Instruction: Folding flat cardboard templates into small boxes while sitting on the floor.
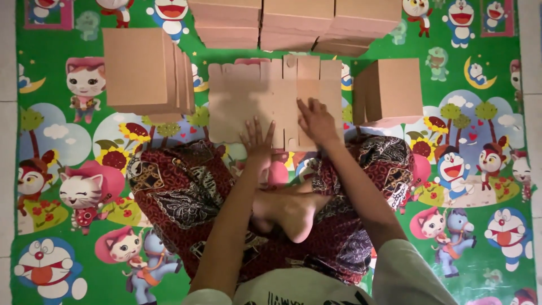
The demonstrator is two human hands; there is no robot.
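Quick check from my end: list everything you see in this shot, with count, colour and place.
flat cardboard blank: one, brown, on the mat straight ahead, under both hands
stack of flat blanks: one stack, brown, left of the blank
folded box: one, brown, right of the blank
box stacks: about three, brown, along the far edge
play mat: one, green with cartoon figures, covering the floor
tiled floor: pale, showing at the left and right edges
patterned trousers: dark red and black, on the crossed legs
bare foot: one showing, resting in the lap
left hand: open, fingers spread on the blank's near edge
right hand: pressing flat on the blank's right part
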